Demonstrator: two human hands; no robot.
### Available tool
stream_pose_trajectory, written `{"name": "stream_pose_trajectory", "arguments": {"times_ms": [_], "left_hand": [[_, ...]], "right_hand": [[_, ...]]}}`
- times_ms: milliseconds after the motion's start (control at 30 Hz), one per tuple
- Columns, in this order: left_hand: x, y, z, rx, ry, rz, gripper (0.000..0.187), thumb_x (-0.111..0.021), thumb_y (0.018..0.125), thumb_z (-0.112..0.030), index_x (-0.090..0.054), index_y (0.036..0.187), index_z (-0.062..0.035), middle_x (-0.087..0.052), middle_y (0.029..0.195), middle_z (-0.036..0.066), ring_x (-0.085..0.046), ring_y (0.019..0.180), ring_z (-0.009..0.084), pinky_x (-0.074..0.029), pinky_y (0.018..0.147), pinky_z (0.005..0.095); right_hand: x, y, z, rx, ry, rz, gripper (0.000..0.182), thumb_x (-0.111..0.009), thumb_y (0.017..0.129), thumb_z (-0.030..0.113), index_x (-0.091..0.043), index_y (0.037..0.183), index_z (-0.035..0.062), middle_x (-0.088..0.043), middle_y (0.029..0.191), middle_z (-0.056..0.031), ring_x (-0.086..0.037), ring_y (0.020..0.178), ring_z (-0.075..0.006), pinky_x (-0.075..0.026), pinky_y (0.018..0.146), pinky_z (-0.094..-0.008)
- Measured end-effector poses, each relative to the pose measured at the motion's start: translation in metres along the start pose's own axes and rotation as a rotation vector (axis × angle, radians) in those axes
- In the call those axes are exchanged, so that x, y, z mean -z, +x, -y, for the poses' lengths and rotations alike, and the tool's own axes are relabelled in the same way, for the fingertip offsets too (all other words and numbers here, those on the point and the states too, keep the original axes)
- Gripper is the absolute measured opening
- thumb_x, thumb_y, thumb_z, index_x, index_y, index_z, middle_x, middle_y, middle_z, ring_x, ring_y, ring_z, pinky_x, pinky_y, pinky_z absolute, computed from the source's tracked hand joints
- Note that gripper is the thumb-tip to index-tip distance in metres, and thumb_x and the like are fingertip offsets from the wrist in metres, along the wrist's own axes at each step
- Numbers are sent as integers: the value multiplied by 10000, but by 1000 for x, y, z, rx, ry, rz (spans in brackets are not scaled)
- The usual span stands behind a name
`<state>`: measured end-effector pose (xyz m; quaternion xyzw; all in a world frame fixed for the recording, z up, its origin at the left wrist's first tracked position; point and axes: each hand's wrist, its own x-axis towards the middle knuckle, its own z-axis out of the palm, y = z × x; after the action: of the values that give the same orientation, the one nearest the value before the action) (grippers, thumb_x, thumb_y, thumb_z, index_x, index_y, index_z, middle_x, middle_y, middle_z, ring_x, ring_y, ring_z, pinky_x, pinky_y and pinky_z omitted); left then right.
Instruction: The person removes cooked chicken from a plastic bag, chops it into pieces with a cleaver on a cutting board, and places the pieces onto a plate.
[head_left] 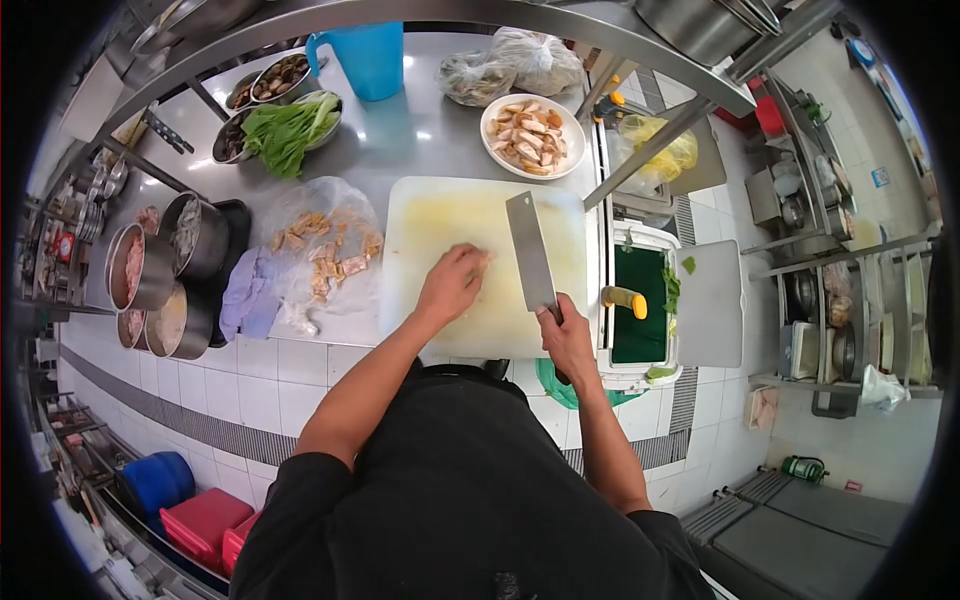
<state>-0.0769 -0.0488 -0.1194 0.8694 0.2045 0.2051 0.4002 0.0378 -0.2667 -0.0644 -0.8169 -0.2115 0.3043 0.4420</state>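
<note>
My right hand (568,340) is wrapped round the handle of a cleaver (531,252). The broad blade points away from me over the right part of a white, yellow-stained cutting board (415,205). On the middle of the board rests my left hand (452,284), its fingers curled and close together; whatever lies under the fingertips is too small to make out. Left of the board, a clear plastic bag (350,205) is spread out with chopped brownish meat pieces (325,268) on it. Beyond the board's far right corner stands a white plate of sliced pale-brown pieces (532,138).
A blue pitcher (365,62), a bowl of leafy greens (290,130) and knotted bags (520,68) stand at the back. Metal pots (140,268) and a purple cloth (250,290) are at left. An opened green-lined bin (640,335) adjoins the right side; a shelf rail (480,18) crosses above.
</note>
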Motion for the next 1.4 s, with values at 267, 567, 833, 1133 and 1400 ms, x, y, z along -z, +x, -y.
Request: {"name": "stream_pose_trajectory", "arguments": {"times_ms": [267, 567, 833, 1133, 1400], "left_hand": [[3, -45, 6, -25, 66, -103, 274, -751, 838, -96, -709, 1106, -62, -635, 1178, 132, -630, 1070, 330, -530, 928, 406], [0, -43, 6, -49, 104, -152, 219, -752, 842, -96, -710, 1054, -66, -666, 1064, 99, -642, 988, 313, -537, 872, 410], [-2, -46, 9, -40, 109, -128, 217, -751, 844, -97, -712, 1054, -63, -676, 1065, 102, -653, 992, 315, -544, 880, 410], [-4, -60, 10, -5, 64, -188, 134, -736, 835, -61, -710, 966, -52, -684, 964, 97, -662, 934, 320, -548, 819, 415], [-9, -57, 6, -1, 111, -142, 136, -761, 824, -70, -696, 942, -53, -678, 947, 96, -663, 915, 308, -541, 799, 409]], "right_hand": [[-2, -8, 64, 287, -308, -124, 300, -623, 1004, 280, -618, 1182, 39, -658, 700, -187, -664, 626, -392, -497, 595, -456], [-37, 23, 64, 419, -527, -90, 250, -612, 987, 278, -614, 1074, 43, -666, 678, -193, -674, 637, -410, -522, 605, -515], [-43, 55, 34, 416, -690, 75, 248, -581, 990, 277, -584, 1068, 42, -696, 753, -222, -683, 707, -448, -524, 670, -573], [-21, 5, 96, 570, -277, -138, 227, -670, 981, 246, -631, 1018, 26, -625, 616, -135, -638, 542, -340, -493, 524, -405], [-47, 47, 39, 370, -719, 213, 299, -581, 992, 338, -630, 1036, 47, -690, 767, -240, -678, 739, -454, -537, 703, -555]]}}
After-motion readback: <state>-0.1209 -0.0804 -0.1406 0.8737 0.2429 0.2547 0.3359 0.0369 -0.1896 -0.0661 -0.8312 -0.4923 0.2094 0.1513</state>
